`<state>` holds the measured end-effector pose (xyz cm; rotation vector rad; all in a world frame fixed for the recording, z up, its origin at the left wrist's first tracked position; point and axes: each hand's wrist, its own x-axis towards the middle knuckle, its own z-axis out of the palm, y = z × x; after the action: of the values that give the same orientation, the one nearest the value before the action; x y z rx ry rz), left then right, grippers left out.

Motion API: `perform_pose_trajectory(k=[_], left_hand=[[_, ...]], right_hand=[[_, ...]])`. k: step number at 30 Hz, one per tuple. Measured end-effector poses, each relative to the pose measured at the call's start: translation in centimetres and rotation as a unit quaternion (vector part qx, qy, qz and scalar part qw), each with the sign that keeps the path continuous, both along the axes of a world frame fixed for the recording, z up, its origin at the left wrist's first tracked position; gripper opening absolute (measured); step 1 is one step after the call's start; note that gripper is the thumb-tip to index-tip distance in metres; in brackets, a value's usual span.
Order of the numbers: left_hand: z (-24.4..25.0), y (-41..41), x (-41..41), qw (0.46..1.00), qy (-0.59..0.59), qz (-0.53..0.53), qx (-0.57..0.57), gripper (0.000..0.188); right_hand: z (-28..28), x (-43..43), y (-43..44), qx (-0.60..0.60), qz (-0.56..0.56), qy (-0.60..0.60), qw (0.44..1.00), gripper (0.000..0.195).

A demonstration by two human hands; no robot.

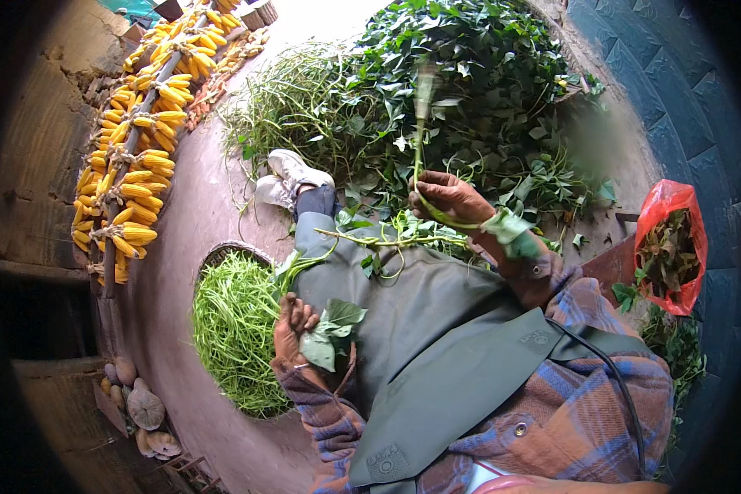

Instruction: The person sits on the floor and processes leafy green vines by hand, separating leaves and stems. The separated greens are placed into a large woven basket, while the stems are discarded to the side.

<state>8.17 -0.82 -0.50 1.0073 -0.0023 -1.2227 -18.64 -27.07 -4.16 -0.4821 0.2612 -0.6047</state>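
Note:
My left hand is curled around a small bunch of green leaf stems, just over the right rim of a round basket. Cut green stems fill that basket. Broad leaves hang beside the same hand, above my dark apron. Raised over my lap, my right hand pinches a long green vine between thumb and fingers. The vine's upper end is blurred by motion. Another leafy vine lies across the apron below the right hand.
A large heap of leafy vines covers the floor ahead. Bundled yellow corn cobs hang on a pole at left. Pumpkins sit at lower left. A red plastic bag of withered leaves stands at right, near a dark blue panelled surface.

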Motion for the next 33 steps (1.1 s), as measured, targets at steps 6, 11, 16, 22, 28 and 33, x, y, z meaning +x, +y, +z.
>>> perform_pose_trajectory(k=[6, 11, 16, 22, 28, 33], left_hand=[[0.4, -4.1, -8.2, 0.996, -0.042, -0.074, 0.025, 0.024], [-1.1, -5.0, -10.8, 0.992, -0.009, -0.108, -0.063, 0.021], [0.2, -4.8, -10.6, 0.988, 0.016, -0.119, -0.102, 0.017], [0.3, -4.5, -10.6, 0.989, 0.004, -0.117, -0.086, 0.018], [0.8, -4.3, -10.6, 0.991, -0.069, -0.097, -0.054, 0.016], [2.3, -4.5, -11.3, 0.985, -0.146, -0.094, 0.021, 0.015]], right_hand=[[1.7, 2.0, 3.0, 0.014, -0.033, 0.058, 0.998, 0.015], [1.1, 2.1, 3.5, 0.029, -0.025, 0.010, 0.999, 0.015], [2.0, 1.9, 4.0, 0.021, -0.020, 0.076, 0.997, 0.014], [4.1, 1.5, 5.3, -0.142, 0.025, 0.139, 0.980, 0.019], [5.7, 1.5, 5.8, -0.269, -0.009, 0.167, 0.949, 0.023], [4.3, 1.8, 5.7, -0.334, -0.066, 0.193, 0.920, 0.017]])
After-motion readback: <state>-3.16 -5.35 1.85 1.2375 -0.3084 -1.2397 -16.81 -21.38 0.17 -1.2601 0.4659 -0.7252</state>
